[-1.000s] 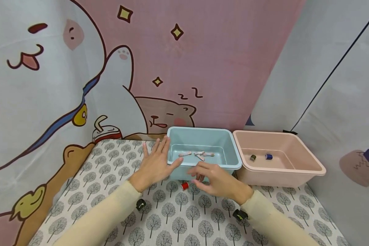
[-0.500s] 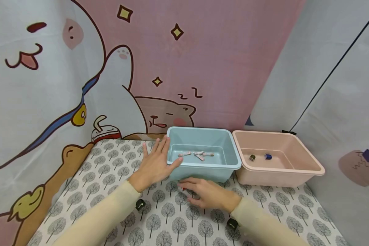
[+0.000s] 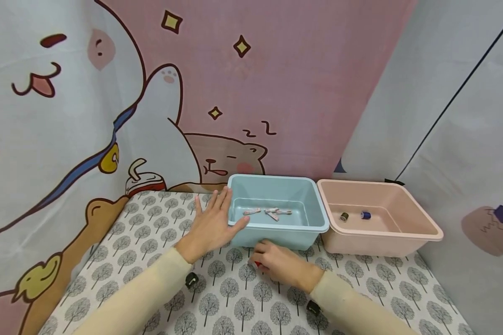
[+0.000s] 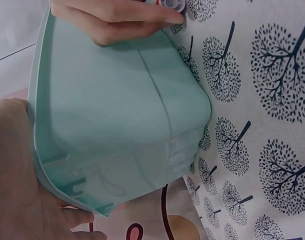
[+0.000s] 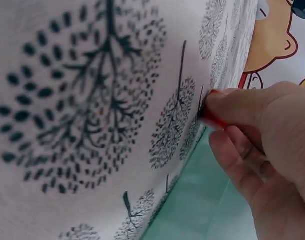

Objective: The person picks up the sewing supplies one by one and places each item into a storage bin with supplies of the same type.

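Observation:
My right hand (image 3: 282, 265) is low over the cloth, in front of the light blue bin (image 3: 276, 237). Between its thumb and fingers it pinches a small red thread spool (image 3: 258, 264), mostly covered in the head view. The right wrist view shows the red spool (image 5: 212, 117) at the fingertips, close to the tree-print cloth. At the bin's left side, my left hand (image 3: 211, 228) has its fingers extended and touches the rim. In the left wrist view that hand (image 4: 17, 175) lies along the bin's edge, and the spool's pale end (image 4: 173, 4) shows beside the right fingers.
Several slim pale pink-and-silver pieces (image 3: 272, 211) lie inside the blue bin. To its right stands a pink bin (image 3: 377, 237) holding an olive spool (image 3: 344, 217) and a dark blue spool (image 3: 365, 215). A printed curtain (image 3: 301, 93) hangs behind both bins.
My right hand has come down from the blue bin's front rim to the cloth and now pinches the red spool, which has shifted slightly nearer. The left hand has stayed put.

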Motion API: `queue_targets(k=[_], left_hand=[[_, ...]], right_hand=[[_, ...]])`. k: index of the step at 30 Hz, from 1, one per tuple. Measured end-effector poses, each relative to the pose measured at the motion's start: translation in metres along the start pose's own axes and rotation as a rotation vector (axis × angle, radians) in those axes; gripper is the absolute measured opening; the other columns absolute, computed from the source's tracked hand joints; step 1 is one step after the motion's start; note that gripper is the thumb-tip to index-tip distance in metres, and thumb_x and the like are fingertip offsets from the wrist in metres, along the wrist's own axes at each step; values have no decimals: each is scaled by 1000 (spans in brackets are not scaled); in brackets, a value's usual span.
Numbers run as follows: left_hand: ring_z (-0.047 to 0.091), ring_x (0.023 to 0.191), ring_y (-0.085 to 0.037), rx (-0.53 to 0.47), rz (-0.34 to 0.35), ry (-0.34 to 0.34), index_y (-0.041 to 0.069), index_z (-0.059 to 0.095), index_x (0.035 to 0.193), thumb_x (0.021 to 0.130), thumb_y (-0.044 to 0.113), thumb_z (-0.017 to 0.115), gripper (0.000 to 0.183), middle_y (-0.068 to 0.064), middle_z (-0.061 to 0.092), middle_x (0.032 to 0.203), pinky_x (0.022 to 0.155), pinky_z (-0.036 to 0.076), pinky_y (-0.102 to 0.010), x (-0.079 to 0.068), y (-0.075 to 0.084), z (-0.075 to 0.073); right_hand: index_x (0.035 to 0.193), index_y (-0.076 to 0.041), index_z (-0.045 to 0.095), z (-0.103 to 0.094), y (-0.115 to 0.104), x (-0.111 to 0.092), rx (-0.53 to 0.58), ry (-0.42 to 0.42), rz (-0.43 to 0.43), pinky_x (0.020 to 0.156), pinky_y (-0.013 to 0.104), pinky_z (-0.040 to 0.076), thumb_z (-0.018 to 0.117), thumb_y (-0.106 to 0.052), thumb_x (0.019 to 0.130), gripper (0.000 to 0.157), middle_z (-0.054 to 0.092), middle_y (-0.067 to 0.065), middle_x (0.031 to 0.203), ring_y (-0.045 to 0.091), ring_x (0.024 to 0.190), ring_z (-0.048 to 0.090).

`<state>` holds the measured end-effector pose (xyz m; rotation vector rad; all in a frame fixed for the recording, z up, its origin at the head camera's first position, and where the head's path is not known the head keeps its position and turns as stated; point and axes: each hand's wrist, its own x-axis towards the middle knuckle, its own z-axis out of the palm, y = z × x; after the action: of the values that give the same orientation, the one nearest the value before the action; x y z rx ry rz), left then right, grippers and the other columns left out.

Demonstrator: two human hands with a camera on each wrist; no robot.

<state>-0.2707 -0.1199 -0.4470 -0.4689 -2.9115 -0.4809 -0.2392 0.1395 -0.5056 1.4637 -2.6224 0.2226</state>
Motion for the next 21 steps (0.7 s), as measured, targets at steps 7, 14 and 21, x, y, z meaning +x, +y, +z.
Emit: queue_targets(k=[7,14,21], left_hand=[[12,185,-43,-53,6,35,12,12,189,106,98,21,120,-7,7,198,135,-13,-90,8,-11,17],[14,183,-44,-5,-3,7,6,17,187,111,90,32,114,-11,11,197,138,-9,-87,1,1,-1],[15,183,-45,28,-8,3,7,15,187,111,91,31,114,-12,11,196,139,-6,-87,0,3,-1]], right_hand=[[129,-11,86,-2,2,-5,94,83,-10,96,20,68,93,-8,99,31,81,0,121,13,106,81],[133,-5,84,-16,6,-12,194,125,-16,94,15,67,90,-3,101,33,80,4,123,10,104,81],[133,-9,83,-33,5,-22,274,173,1,90,16,68,89,-6,102,32,80,4,121,7,100,79]])
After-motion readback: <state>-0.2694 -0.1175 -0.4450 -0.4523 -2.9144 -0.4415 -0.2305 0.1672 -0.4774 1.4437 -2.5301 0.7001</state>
